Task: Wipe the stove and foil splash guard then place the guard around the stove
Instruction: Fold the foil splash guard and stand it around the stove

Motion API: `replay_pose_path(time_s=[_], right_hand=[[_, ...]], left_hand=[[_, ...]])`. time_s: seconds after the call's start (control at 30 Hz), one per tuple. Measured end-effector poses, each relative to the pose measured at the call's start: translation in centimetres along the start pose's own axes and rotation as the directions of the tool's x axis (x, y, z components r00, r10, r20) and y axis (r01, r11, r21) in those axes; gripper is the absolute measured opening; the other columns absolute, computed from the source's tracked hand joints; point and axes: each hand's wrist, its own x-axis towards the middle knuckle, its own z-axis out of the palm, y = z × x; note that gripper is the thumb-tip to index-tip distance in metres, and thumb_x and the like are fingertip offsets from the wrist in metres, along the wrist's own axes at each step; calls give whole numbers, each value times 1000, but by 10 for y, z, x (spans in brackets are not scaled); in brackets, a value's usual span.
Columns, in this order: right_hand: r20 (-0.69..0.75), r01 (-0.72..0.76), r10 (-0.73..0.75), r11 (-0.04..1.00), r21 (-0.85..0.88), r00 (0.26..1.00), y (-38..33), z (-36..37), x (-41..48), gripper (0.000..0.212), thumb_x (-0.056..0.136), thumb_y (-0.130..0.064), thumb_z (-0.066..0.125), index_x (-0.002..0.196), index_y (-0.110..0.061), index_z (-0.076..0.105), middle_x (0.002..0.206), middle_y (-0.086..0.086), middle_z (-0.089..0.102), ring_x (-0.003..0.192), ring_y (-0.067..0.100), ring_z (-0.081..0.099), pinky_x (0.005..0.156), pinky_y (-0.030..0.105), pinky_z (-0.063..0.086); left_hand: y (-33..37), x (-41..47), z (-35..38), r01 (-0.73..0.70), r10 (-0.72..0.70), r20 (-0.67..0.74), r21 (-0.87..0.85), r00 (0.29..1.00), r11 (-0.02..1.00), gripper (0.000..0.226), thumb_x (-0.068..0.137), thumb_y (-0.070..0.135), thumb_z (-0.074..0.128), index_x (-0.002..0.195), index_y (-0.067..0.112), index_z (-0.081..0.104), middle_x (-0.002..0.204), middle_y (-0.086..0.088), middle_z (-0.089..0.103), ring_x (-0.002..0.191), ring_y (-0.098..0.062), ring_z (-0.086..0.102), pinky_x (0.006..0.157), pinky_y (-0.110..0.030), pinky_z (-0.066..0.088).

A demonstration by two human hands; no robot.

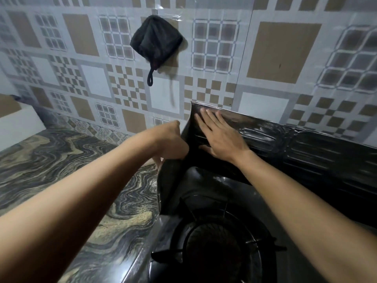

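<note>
- Head view: patterned wall tiles [281, 52] in brown, grey and white squares fill the background, and a dark cloth [156, 40] hangs on them, with a small loop at its lower end.
- Below the wall on the left lies a tabletop [61, 160] with a wavy marble pattern in grey and beige.
- A black stove [257, 199] stands on the tabletop at the lower right; its round burner [220, 248] with metal pot supports is near the bottom edge.
- The foil splash guard [306, 152] looks dark and shiny. Its long back panel stands upright between the wall and the stove, and a shorter side panel bends forward along the left side of the stove.
- The right hand [222, 137] lies flat on the back panel near the corner fold. Its grip is apart, the fingers [206, 117] straight and pressed on the foil.
- The left hand [170, 140] is at the upper edge of the side panel, just beside the fold. Its grip is clamped on this edge with curled fingers.
</note>
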Motion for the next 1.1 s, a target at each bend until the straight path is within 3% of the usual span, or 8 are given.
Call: replay_pose_path(time_s=[0.1,0.17,0.23,0.33,0.53,0.7,0.97,1.1], right_hand=[[91,-15,32,983,-180,995,13,3,-10,93,89,-52,59,157,-12,10,163,23,2,152,36,1,122,52,2],[132,-28,66,962,-271,989,19,7,-12,92,90,-52,56,158,-19,3,163,22,-9,151,36,-9,121,54,-3],[138,-30,76,951,-309,987,25,12,-12,81,97,-40,47,158,-23,-4,161,19,-18,150,34,-15,120,53,-10],[122,-28,75,937,-348,990,29,19,-9,66,100,-19,22,156,-23,-11,158,17,-26,149,34,-20,119,52,-14],[56,-23,43,948,-316,997,28,26,-8,70,98,-17,24,155,-30,-15,161,21,-18,147,35,-22,120,55,-6],[106,-60,103,936,-347,989,25,24,-6,66,102,-25,31,157,-29,-6,161,20,-23,149,36,-21,120,56,-6],[-39,-57,47,950,-308,998,13,24,8,66,96,-28,50,155,-11,25,162,21,19,148,36,23,117,56,22],[40,-28,44,946,-324,998,23,30,15,75,96,-36,50,158,-22,11,162,10,-14,149,26,-15,121,47,-11]], left_hand=[[9,12,5,-58,57,13,49,998,997,88,79,7,59,154,19,15,142,-15,52,125,-34,51,102,-44,47],[12,18,9,-43,42,12,119,999,992,98,81,2,50,157,21,-8,152,-19,41,137,-37,40,113,-42,35],[13,21,12,-52,55,-12,191,998,980,99,84,1,47,155,20,-19,154,-23,36,140,-37,37,112,-39,32],[13,24,13,-84,98,-49,235,994,968,96,86,2,51,157,19,-12,148,-22,44,133,-36,45,105,-37,38],[2,37,5,-100,130,-129,216,983,971,89,82,2,54,156,22,9,136,-22,54,122,-38,53,96,-38,44],[-2,40,5,-133,161,-112,224,981,966,93,79,1,53,156,32,11,130,-19,60,117,-38,56,95,-38,48],[-2,38,4,-174,213,-183,206,960,963,81,80,-5,48,154,24,30,137,-15,58,125,-34,53,98,-33,44],[-7,39,6,-195,262,-241,268,935,944,80,79,-5,49,151,24,32,124,-21,63,113,-39,59,92,-41,52]])
